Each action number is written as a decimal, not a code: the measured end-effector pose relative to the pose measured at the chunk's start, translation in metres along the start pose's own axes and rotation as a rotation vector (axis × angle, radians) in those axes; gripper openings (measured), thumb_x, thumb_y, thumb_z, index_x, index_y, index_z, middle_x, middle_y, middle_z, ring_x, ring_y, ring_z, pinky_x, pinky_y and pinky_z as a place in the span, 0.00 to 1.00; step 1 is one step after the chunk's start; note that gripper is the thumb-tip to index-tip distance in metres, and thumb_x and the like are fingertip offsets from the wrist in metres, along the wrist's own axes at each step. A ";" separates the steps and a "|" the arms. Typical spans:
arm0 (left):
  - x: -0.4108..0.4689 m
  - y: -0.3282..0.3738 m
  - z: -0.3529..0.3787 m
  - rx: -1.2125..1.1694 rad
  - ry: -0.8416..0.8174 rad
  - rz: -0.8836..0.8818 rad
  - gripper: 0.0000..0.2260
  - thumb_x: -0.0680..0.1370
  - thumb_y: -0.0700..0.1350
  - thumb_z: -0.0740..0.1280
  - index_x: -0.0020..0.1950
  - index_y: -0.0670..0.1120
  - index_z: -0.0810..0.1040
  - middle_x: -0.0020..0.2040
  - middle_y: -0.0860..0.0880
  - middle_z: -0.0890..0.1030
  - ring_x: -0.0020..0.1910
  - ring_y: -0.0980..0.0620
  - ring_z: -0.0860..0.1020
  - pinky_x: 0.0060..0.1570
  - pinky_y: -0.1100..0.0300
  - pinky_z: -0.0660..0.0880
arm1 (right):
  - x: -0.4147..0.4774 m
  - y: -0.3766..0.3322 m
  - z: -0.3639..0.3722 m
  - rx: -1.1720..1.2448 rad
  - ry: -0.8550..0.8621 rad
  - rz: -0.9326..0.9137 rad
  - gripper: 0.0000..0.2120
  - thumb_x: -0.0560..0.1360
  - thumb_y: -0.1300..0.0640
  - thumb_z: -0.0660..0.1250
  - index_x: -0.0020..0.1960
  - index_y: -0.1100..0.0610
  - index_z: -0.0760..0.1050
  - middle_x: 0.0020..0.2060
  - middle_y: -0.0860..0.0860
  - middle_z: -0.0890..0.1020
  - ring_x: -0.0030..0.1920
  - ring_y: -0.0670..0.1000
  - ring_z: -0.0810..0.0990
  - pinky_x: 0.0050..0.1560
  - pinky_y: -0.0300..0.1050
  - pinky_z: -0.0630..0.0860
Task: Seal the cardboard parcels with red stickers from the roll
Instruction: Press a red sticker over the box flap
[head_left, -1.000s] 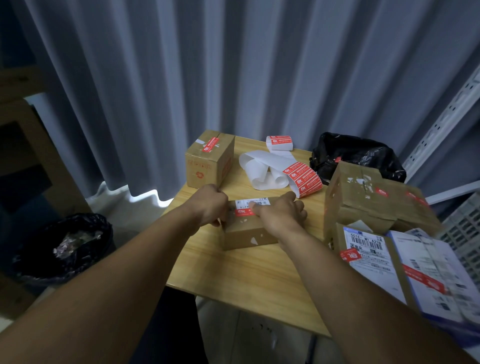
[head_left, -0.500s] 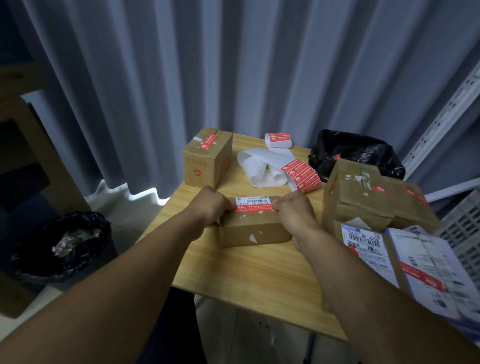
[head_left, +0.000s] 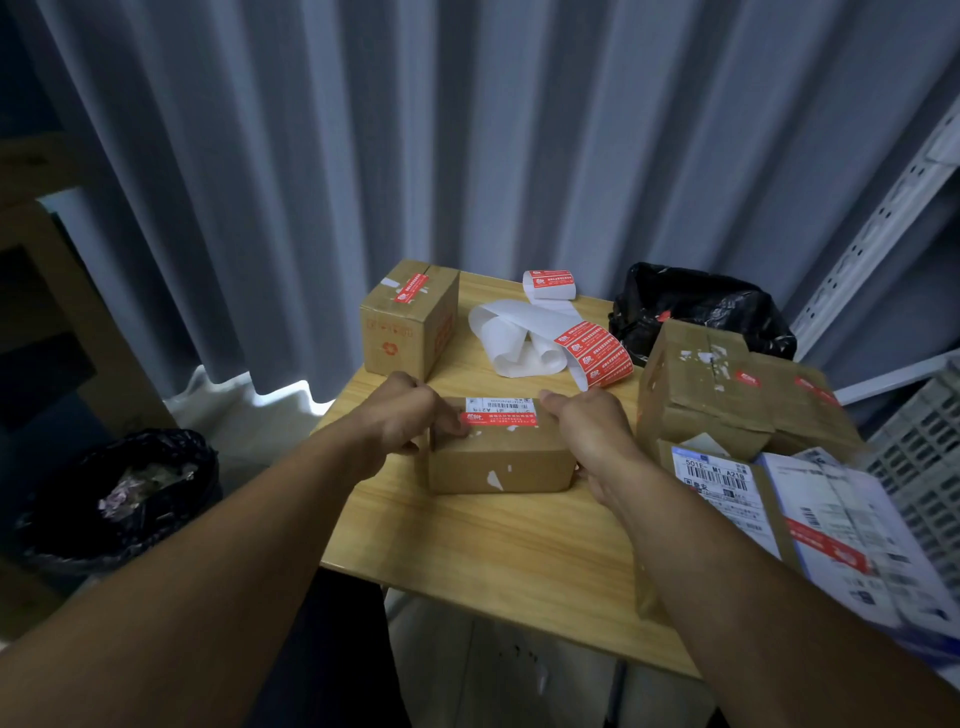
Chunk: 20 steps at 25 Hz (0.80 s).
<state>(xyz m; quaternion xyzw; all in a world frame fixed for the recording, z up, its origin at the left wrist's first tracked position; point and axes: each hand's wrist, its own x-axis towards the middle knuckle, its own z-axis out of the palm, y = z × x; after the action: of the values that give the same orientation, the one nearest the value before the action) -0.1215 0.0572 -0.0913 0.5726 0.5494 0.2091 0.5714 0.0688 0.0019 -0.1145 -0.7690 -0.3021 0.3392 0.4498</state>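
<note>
A small flat cardboard parcel (head_left: 498, 460) lies in the middle of the wooden table (head_left: 483, 551). A red sticker (head_left: 501, 418) runs across its top, just below a white barcode label. My left hand (head_left: 402, 421) grips the parcel's left end, thumb at the sticker's left tip. My right hand (head_left: 589, 434) grips the right end, fingers curled down its side. The sticker roll (head_left: 549, 285) stands at the table's far edge, its white backing strip (head_left: 519, 338) looping toward me and ending in several red stickers (head_left: 595, 353).
A taller box with a red sticker (head_left: 408, 325) stands at the far left of the table. Stacked stickered parcels (head_left: 727, 395) and labelled ones (head_left: 810, 514) fill the right side. A black bag (head_left: 696, 306) sits behind them. A bin with a black liner (head_left: 119, 493) stands on the floor at left.
My right hand slid from the top of the parcel, along the sticker, to its right end. The red sticker now lies fully exposed. The left hand stayed at the left end.
</note>
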 end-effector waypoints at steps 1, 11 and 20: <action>-0.001 -0.001 -0.002 0.020 -0.013 -0.001 0.27 0.71 0.39 0.75 0.66 0.45 0.68 0.54 0.49 0.75 0.52 0.50 0.74 0.48 0.54 0.74 | 0.001 0.001 0.002 -0.006 0.011 0.006 0.31 0.62 0.36 0.71 0.53 0.59 0.79 0.47 0.55 0.85 0.47 0.58 0.84 0.51 0.54 0.82; -0.011 -0.019 -0.016 0.158 -0.124 0.114 0.38 0.63 0.31 0.78 0.71 0.44 0.70 0.58 0.48 0.79 0.58 0.48 0.77 0.60 0.53 0.77 | -0.007 -0.010 0.011 -0.114 -0.001 -0.118 0.08 0.77 0.56 0.66 0.40 0.55 0.72 0.39 0.53 0.79 0.41 0.55 0.77 0.43 0.48 0.73; -0.027 -0.035 -0.078 0.136 -0.001 -0.086 0.27 0.59 0.42 0.83 0.56 0.43 0.82 0.54 0.46 0.84 0.56 0.48 0.80 0.57 0.52 0.81 | -0.018 -0.038 0.061 -0.052 -0.154 -0.200 0.02 0.72 0.60 0.67 0.43 0.57 0.74 0.38 0.53 0.75 0.41 0.53 0.73 0.41 0.47 0.69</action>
<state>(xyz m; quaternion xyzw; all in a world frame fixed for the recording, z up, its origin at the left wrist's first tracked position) -0.2108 0.0577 -0.0913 0.5862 0.5860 0.1462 0.5401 0.0037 0.0333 -0.0986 -0.7181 -0.4197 0.3427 0.4367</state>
